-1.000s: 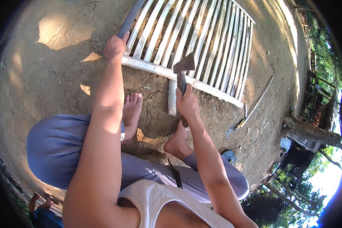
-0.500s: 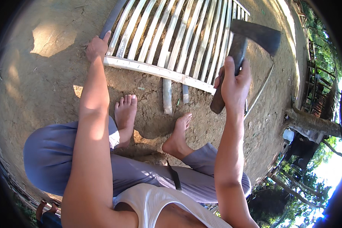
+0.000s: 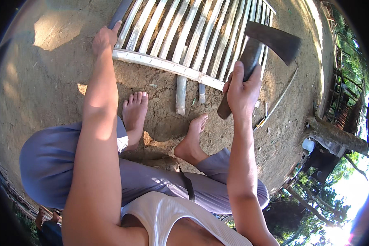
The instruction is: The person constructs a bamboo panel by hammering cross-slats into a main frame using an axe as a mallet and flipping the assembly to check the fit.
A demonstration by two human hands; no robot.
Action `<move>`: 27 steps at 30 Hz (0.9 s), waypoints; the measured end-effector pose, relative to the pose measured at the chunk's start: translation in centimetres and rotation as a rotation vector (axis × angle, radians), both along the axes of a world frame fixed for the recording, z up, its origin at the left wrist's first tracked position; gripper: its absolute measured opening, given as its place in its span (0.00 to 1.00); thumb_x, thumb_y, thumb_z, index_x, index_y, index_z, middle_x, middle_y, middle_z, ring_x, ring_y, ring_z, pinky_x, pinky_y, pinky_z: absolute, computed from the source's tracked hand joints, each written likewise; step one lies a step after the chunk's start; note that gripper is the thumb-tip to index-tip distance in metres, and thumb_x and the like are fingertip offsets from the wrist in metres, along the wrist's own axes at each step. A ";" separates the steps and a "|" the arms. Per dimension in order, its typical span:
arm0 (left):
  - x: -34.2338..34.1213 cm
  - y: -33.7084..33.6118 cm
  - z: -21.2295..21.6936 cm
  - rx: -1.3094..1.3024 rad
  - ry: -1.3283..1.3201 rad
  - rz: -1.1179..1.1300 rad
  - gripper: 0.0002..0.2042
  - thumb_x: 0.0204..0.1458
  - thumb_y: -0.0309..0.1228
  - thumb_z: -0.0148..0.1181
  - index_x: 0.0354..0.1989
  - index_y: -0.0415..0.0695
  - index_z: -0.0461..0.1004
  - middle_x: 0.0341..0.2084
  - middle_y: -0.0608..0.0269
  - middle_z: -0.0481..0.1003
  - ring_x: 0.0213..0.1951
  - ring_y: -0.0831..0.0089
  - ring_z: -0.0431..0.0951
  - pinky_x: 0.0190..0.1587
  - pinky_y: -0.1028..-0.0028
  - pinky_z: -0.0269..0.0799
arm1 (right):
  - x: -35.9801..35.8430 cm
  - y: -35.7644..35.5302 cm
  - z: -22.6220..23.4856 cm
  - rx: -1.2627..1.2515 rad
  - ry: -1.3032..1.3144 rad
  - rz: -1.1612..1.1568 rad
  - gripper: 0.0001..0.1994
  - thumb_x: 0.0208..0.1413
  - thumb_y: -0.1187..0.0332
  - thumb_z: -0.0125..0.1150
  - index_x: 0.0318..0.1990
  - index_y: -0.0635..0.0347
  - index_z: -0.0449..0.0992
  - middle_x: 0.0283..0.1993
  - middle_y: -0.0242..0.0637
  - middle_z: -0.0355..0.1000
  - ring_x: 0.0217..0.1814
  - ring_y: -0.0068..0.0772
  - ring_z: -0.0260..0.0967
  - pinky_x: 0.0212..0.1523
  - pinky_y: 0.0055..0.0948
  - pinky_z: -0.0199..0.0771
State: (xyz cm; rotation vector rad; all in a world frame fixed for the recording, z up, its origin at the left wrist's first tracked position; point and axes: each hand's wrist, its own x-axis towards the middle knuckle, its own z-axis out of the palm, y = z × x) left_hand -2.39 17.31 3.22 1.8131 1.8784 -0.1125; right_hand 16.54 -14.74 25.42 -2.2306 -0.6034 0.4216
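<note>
My right hand [image 3: 243, 91] is closed round the dark handle of an axe [image 3: 274, 41], raised above the lower right corner of a slatted bamboo panel [image 3: 164, 65]. Its broad, dark blade points to the right. On the far left, my left hand [image 3: 104, 39] is wrapped round the dark side pole [image 3: 120, 14] of the panel, near its lower corner. Several pale slats run away from me, joined to a whitish crosspiece at the near end. The panel's far end lies outside the picture.
Two short bamboo pieces [image 3: 181, 94] stick out from beneath the panel. My bare feet [image 3: 135, 112] rest on dry earth just below it. A thin stick [image 3: 281, 96] lies at the right. Beyond are a tree trunk [image 3: 336, 134] and a pale container [image 3: 308, 144]. Another person [image 3: 49, 227] is partly visible at lower left.
My right hand has shifted slightly left with the axe, which stays raised. My left hand keeps its hold on the side pole. The whole view has shifted a little.
</note>
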 end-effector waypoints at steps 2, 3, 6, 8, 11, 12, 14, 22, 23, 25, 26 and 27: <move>0.7 -0.3 -0.2 -0.001 -0.005 -0.013 0.39 0.58 0.69 0.53 0.58 0.44 0.79 0.56 0.47 0.79 0.59 0.48 0.79 0.59 0.51 0.75 | -1.7 -0.3 -3.2 0.259 -0.190 -0.066 0.11 0.74 0.64 0.50 0.48 0.62 0.60 0.22 0.33 0.70 0.16 0.22 0.70 0.14 0.23 0.69; 1.8 -0.5 -0.6 -0.002 -0.006 -0.030 0.39 0.58 0.69 0.53 0.58 0.44 0.79 0.56 0.47 0.79 0.59 0.48 0.79 0.59 0.51 0.75 | -2.2 -2.9 -7.8 0.217 -0.339 -0.032 0.11 0.73 0.65 0.50 0.50 0.63 0.60 0.22 0.35 0.71 0.18 0.25 0.72 0.16 0.27 0.75; 3.9 -1.4 -0.6 0.000 -0.048 -0.038 0.39 0.57 0.70 0.53 0.58 0.44 0.79 0.56 0.47 0.79 0.59 0.48 0.79 0.59 0.51 0.75 | -3.2 -11.2 -16.3 -0.680 -0.106 0.315 0.19 0.68 0.61 0.57 0.55 0.70 0.67 0.29 0.54 0.78 0.24 0.54 0.79 0.29 0.48 0.81; 0.0 0.4 -0.7 0.023 -0.020 -0.009 0.39 0.57 0.70 0.53 0.56 0.44 0.80 0.54 0.46 0.80 0.57 0.48 0.80 0.57 0.51 0.75 | -2.6 -6.6 -11.7 -0.573 0.271 0.224 0.18 0.67 0.61 0.58 0.51 0.70 0.70 0.28 0.51 0.78 0.23 0.48 0.79 0.28 0.43 0.80; -0.1 2.5 0.0 0.023 -0.014 -0.060 0.39 0.57 0.70 0.53 0.55 0.43 0.81 0.52 0.46 0.81 0.56 0.47 0.80 0.57 0.51 0.75 | 0.3 -4.4 -6.3 -0.360 0.395 0.078 0.18 0.67 0.60 0.59 0.50 0.72 0.72 0.23 0.43 0.74 0.18 0.34 0.76 0.21 0.36 0.75; 0.6 3.1 0.8 0.030 -0.016 -0.082 0.39 0.57 0.71 0.53 0.54 0.43 0.81 0.51 0.46 0.82 0.56 0.46 0.81 0.56 0.50 0.75 | 1.3 -4.3 -4.8 -0.264 0.350 0.033 0.16 0.68 0.62 0.58 0.48 0.71 0.71 0.21 0.39 0.72 0.16 0.31 0.74 0.17 0.33 0.72; 0.4 4.4 2.2 0.022 0.003 -0.083 0.40 0.57 0.71 0.53 0.55 0.43 0.81 0.52 0.46 0.81 0.56 0.46 0.81 0.56 0.50 0.75 | 2.2 -3.1 -1.0 -0.100 0.287 0.002 0.13 0.70 0.63 0.57 0.42 0.67 0.69 0.20 0.34 0.69 0.14 0.26 0.69 0.14 0.30 0.67; -2.6 5.6 -2.0 0.109 0.044 -0.082 0.40 0.58 0.71 0.49 0.58 0.44 0.79 0.55 0.47 0.80 0.58 0.47 0.79 0.58 0.50 0.75 | -0.4 0.8 2.0 0.287 -0.036 0.023 0.08 0.74 0.65 0.53 0.46 0.60 0.65 0.21 0.30 0.69 0.16 0.21 0.66 0.15 0.22 0.66; -2.1 5.2 -2.6 0.085 0.058 -0.096 0.41 0.59 0.71 0.49 0.58 0.44 0.79 0.54 0.47 0.80 0.58 0.47 0.79 0.58 0.50 0.75 | -0.9 0.2 -0.7 0.226 -0.084 0.019 0.08 0.74 0.66 0.52 0.49 0.59 0.63 0.22 0.31 0.69 0.16 0.21 0.66 0.15 0.22 0.67; -0.5 5.1 -2.4 0.064 0.076 -0.119 0.41 0.59 0.71 0.48 0.59 0.44 0.79 0.54 0.47 0.80 0.58 0.47 0.79 0.58 0.51 0.75 | -3.2 -2.0 -7.1 -0.067 -0.004 -0.031 0.14 0.70 0.65 0.54 0.53 0.67 0.63 0.30 0.55 0.79 0.29 0.52 0.81 0.24 0.44 0.80; 0.5 4.5 -2.1 0.070 0.082 -0.140 0.41 0.59 0.72 0.47 0.59 0.44 0.79 0.54 0.47 0.80 0.58 0.47 0.79 0.58 0.50 0.75 | -3.8 -4.1 -10.0 -0.383 0.143 0.054 0.21 0.69 0.62 0.55 0.59 0.70 0.62 0.37 0.67 0.79 0.40 0.64 0.82 0.37 0.53 0.83; 0.4 4.4 -2.2 0.072 0.076 -0.142 0.41 0.59 0.72 0.47 0.59 0.44 0.79 0.55 0.47 0.80 0.58 0.47 0.79 0.59 0.51 0.75 | -4.4 -5.8 -11.9 -0.673 0.070 0.244 0.25 0.68 0.60 0.56 0.63 0.70 0.63 0.40 0.70 0.78 0.47 0.68 0.81 0.46 0.55 0.81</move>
